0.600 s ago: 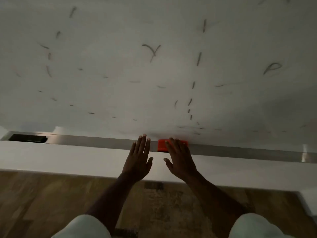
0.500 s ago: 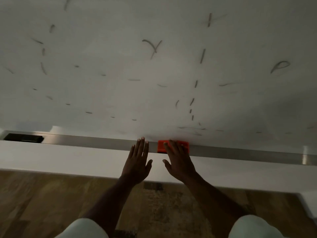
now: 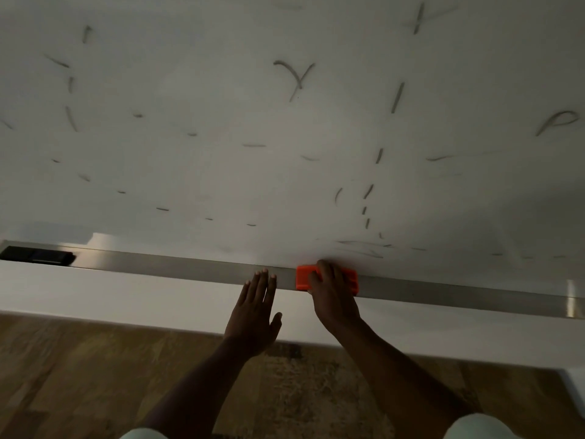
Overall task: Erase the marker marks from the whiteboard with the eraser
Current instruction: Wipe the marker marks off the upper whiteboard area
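Note:
The whiteboard (image 3: 221,106) fills the upper part of the view and carries several scattered dark marker marks, among them a Y-shaped one (image 3: 294,79) and a loop (image 3: 557,122) at the right. An orange eraser (image 3: 303,277) lies on the metal tray (image 3: 174,266) under the board. My right hand (image 3: 332,293) lies over the eraser with its fingers curled around it, hiding its middle. My left hand (image 3: 254,315) is flat with fingers extended, just left of the eraser, fingertips at the tray's edge, holding nothing.
A black object (image 3: 36,255) sits at the tray's far left end. A white ledge (image 3: 95,296) runs below the tray. Under it lies a wooden floor (image 3: 79,375).
My right hand has moved forward onto the orange eraser and its fingers have closed over it. My left hand has stayed flat beside it.

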Available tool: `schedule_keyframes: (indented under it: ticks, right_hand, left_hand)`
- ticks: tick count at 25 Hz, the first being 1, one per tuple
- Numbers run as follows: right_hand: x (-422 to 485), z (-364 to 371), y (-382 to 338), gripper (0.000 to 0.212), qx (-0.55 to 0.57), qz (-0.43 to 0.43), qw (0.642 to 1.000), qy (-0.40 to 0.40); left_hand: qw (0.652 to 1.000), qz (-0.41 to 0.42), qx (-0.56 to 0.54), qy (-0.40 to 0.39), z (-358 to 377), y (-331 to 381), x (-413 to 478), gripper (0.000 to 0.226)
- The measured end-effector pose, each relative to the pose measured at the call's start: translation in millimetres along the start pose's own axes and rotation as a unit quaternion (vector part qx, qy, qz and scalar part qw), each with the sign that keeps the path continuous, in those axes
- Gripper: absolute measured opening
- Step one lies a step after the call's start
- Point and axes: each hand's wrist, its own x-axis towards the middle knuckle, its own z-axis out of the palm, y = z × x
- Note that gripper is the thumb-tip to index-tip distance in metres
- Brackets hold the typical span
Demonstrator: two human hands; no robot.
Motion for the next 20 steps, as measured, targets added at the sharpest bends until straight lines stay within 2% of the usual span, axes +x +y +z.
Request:
schedule_keyframes:
  ticks: [4, 6, 7, 8, 10, 12, 15, 16, 20]
  right_hand:
    - [-3, -14, 6, 0.027, 0.042, -0.002, 0.999, -0.002]
    - [-8, -26, 9, 0.030, 0.064, -0.021, 0.998, 0.008]
    - [-11, -36, 10, 0.030, 0.088, -0.032, 0.995, 0.021]
    - [-12, -51, 11, 0.029, 0.111, -0.045, 0.992, 0.037]
    - [-11, -89, 11, 0.030, 0.154, -0.069, 0.983, 0.065]
    - [-9, -139, 8, 0.036, 0.188, -0.082, 0.975, 0.087]
    - [-4, -225, 1, 0.038, 0.229, -0.080, 0.954, 0.179]
    - [1, -268, -3, 0.036, 0.233, -0.076, 0.943, 0.226]
    - [4, -385, -12, 0.026, 0.212, -0.087, 0.908, 0.352]
  left_hand:
    - [0.999, -0.003, 0.012, -0.035, -16, 5, -1, 0.091]
    - [0.998, 0.024, 0.049, -0.002, -37, 6, -2, 0.096]
    - [0.997, 0.042, 0.070, -0.003, -50, 7, -2, 0.091]
    - [0.994, 0.059, 0.087, 0.006, -67, 9, -2, 0.076]
    - [0.985, 0.114, 0.083, 0.100, -105, 12, 3, 0.046]
    - [0.972, 0.150, 0.049, 0.174, -159, 20, 15, 0.031]
    - [0.932, 0.191, 0.050, 0.303, -261, 35, 33, 0.027]
    - [0.910, 0.208, 0.061, 0.354, -308, 39, 38, 0.027]
    - [0.853, 0.225, 0.066, 0.467, -432, 53, 45, 0.033]
